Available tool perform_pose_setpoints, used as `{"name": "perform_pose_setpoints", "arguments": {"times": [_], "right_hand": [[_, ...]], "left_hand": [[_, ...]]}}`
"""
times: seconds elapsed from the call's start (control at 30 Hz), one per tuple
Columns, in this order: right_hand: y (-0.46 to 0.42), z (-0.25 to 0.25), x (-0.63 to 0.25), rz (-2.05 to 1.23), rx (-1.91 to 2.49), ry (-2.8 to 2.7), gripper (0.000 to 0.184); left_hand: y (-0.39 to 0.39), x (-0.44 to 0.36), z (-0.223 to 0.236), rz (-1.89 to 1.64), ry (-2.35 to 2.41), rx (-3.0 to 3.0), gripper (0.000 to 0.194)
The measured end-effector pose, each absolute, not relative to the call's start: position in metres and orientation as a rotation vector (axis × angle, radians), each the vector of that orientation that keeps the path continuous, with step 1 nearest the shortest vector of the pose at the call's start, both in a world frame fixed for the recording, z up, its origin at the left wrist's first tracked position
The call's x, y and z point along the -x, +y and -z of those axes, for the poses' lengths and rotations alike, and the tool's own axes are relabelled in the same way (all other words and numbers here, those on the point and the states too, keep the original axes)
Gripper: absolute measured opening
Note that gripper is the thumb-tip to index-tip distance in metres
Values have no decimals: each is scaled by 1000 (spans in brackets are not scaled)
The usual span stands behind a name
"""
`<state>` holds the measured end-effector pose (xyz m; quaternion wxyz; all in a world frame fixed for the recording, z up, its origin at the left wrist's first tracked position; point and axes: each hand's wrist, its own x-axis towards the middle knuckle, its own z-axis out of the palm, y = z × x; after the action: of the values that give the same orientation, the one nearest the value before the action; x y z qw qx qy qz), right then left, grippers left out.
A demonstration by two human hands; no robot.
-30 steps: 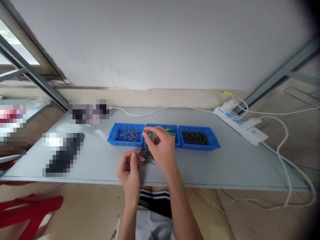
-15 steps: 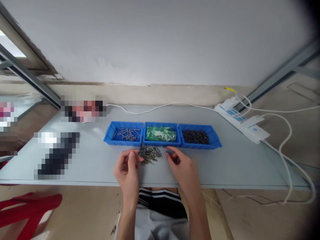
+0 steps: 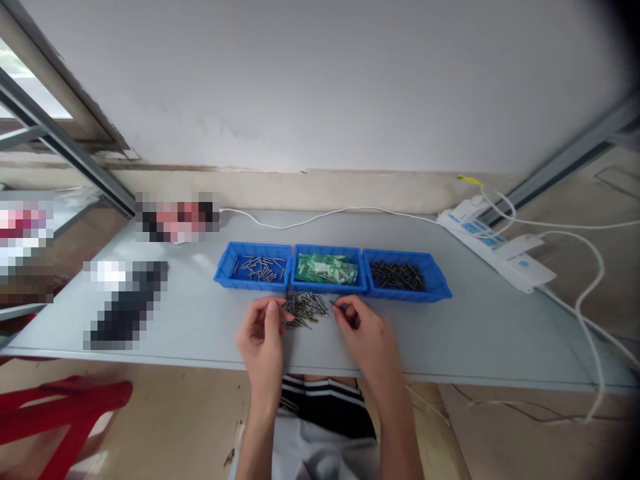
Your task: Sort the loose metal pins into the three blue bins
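A loose pile of thin metal pins [image 3: 306, 307], silver, dark and some brassy, lies on the table between my hands. My left hand [image 3: 263, 328] is at the pile's left edge with its fingers curled in and thumb against them; what they hold, if anything, is hidden. At the right edge, my right hand [image 3: 367, 330] pinches a small dark metal pin [image 3: 333, 304] between thumb and forefinger. Behind the pile three blue bins stand in a row: the left bin [image 3: 250, 285] has silver pins, the middle bin [image 3: 327, 289] green packets, the right bin [image 3: 437, 283] many dark pins.
A white power strip [image 3: 500, 250] with cables lies at the table's right. To the left are a blurred dark object [image 3: 130, 303] and another blurred item [image 3: 180, 221] near the wall. A red stool [image 3: 75, 413] stands below the table's left front edge.
The thumb and forefinger of my right hand have closed together on a small pin. My left hand stays by the pile. The whole view has shifted slightly.
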<state>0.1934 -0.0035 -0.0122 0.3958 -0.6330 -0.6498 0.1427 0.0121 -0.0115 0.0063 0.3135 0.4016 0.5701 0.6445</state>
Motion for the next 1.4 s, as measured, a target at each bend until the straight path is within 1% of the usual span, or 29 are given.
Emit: {"name": "perform_pose_setpoints", "arguments": {"times": [0.1,0.23,0.3,0.47,0.53,0.83,1.03,1.17,1.4], "right_hand": [[-5,5,-189,-445,1542,-1579,17],[-10,-7,-173,-620,1389,-1496,11],[-12,-10,-165,-673,1312,-1482,10],[-11,-11,-160,-655,1235,-1504,5],[-9,-12,-162,-642,1205,-1517,6],[-9,-18,-159,-666,1100,-1512,10],[-12,-20,-158,-773,1000,-1467,11],[-11,-12,-161,-780,1030,-1470,11],[-7,-12,-161,-783,1067,-1510,10]], "left_hand": [[-11,-12,-7,-1628,1499,-1164,29],[-11,-14,-9,-1434,1393,-1413,17],[-10,-15,-9,-1382,1348,-1507,15],[-8,-14,-8,-1407,1352,-1541,10],[-8,-13,-8,-1388,1342,-1528,10],[-6,-12,-10,-1162,1287,-1549,6],[-8,-11,-8,-1217,1290,-1541,4],[-8,-9,-6,-1278,1286,-1494,5],[-7,-10,-5,-1276,1339,-1496,4]]}}
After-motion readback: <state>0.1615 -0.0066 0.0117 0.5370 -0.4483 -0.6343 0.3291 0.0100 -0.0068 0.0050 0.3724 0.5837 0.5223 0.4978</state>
